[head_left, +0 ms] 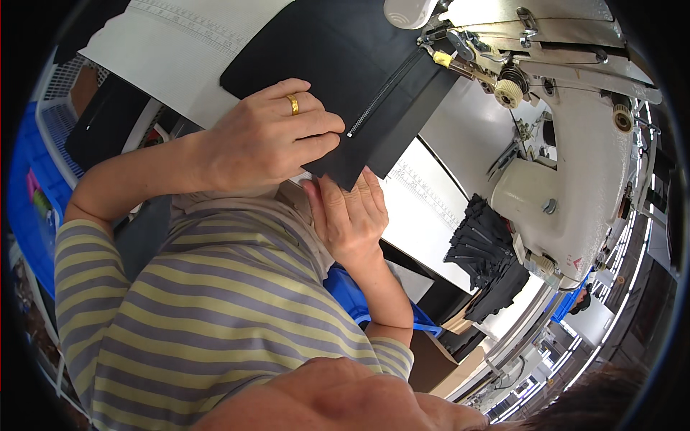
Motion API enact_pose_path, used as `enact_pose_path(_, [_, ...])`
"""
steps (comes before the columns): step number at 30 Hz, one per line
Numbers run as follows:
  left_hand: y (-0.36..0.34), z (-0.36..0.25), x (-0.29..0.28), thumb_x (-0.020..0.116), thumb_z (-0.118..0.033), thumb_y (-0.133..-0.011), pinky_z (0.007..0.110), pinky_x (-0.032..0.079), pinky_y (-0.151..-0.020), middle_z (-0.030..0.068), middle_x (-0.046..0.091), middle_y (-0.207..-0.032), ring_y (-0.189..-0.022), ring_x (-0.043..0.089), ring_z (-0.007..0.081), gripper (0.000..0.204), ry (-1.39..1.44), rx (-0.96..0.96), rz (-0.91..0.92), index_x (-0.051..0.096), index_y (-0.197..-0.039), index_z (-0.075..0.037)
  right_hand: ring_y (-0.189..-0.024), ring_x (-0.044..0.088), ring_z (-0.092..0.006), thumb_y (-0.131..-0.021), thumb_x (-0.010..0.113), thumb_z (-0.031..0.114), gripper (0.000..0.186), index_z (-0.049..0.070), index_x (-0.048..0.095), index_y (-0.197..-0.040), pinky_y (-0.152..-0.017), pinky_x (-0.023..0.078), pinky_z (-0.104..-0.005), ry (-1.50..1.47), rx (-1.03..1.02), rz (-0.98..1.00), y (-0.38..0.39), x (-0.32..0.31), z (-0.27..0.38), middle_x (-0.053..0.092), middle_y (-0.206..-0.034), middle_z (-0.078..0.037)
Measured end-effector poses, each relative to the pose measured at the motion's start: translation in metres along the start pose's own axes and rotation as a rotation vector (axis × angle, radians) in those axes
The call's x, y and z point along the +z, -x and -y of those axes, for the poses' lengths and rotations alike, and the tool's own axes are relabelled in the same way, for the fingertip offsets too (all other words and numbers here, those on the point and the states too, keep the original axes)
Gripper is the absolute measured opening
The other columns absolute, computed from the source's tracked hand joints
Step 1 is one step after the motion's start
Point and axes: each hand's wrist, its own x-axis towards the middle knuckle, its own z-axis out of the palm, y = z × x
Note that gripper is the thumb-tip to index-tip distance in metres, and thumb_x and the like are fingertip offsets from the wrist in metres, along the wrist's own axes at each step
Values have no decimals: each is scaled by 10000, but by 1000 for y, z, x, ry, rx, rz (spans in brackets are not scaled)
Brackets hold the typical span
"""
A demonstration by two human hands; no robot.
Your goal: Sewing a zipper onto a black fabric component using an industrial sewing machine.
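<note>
A black fabric panel with a metal-toothed zipper lies on the table under the sewing machine's needle area. My left hand, a gold ring on one finger, is closed on the panel's near edge, its fingertips beside the zipper's near end. Just below it, my right hand grips the panel's pointed near corner from underneath. Its fingertips are partly hidden behind the cloth, and the thumb shows at the side. The far part of the fabric passes beneath the machine head.
The white sewing machine fills the right side. A bunched stack of black zippered pieces lies near its base. Ruler markings run along the white tabletop. At the left stand a white mesh basket and a blue bin.
</note>
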Motion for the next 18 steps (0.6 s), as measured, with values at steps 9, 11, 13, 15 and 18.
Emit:
enact_pose_path(9, [0,2,2,682,-81,-698,467,444,-974,61,676,-1018,-869,633,185,240,15,13,-8,696,-932,-29,-855,690,-265,-736,807,150,277,9,681,-937,-937,492,-419,6,17,1,-1,0,0,698,-869,-114])
enact_pose_path(11, [0,2,1,684,-82,-697,472,441,-980,62,678,-1012,-867,633,186,238,9,14,-6,696,-929,-29,-857,689,-266,-737,806,148,280,7,681,-943,-939,490,-419,1,16,-2,-1,0,0,699,-873,-114])
enact_pose_path(13, [-1,2,1,685,-83,-697,478,437,-985,63,679,-1005,-865,634,187,236,4,17,-4,697,-926,-30,-858,688,-265,-737,803,139,284,8,681,-959,-943,486,-423,-10,20,2,-1,0,0,700,-880,-114])
enact_pose_path(15, [-1,3,1,686,-82,-694,488,421,-1005,55,674,-1016,-868,632,188,269,6,32,27,693,-958,-34,-859,687,-270,-737,801,134,280,9,679,-956,-942,485,-425,-21,27,6,-1,0,0,698,-874,-110])
enact_pose_path(18, [0,3,-1,703,-97,-681,511,368,-1048,47,656,-1049,-904,623,192,344,46,-10,72,683,-1021,-41,-857,685,-282,-739,797,130,272,10,674,-950,-937,484,-429,-36,29,15,-1,-1,0,690,-858,-104])
